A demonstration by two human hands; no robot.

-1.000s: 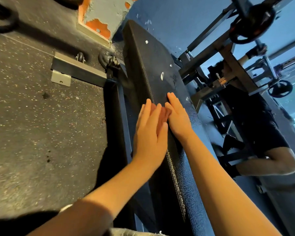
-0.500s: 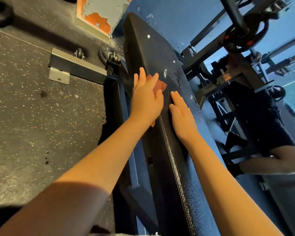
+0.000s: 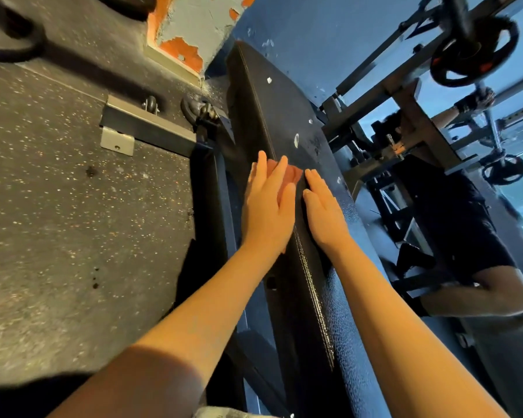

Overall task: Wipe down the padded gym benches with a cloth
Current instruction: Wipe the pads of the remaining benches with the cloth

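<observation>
My flat left hand (image 3: pixel 266 206) presses the small orange cloth (image 3: pixel 293 174) on the long black padded table (image 3: pixel 272 110), which runs straight ahead; my right hand (image 3: pixel 323 215) lies flat beside, empty.

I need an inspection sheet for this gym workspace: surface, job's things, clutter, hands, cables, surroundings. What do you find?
Surface: black padded bench, textured, seam along its edge.
Job's things: orange cloth on the bench, under the left hand.
Clutter: white flecks on the bench beyond the hands.
Hands: left hand presses the cloth, fingers straight; right hand lies flat on the bench beside it.
Cables: dark loop on the floor, kind unclear.
Surroundings: speckled floor, weight plate, another person at the right.
</observation>
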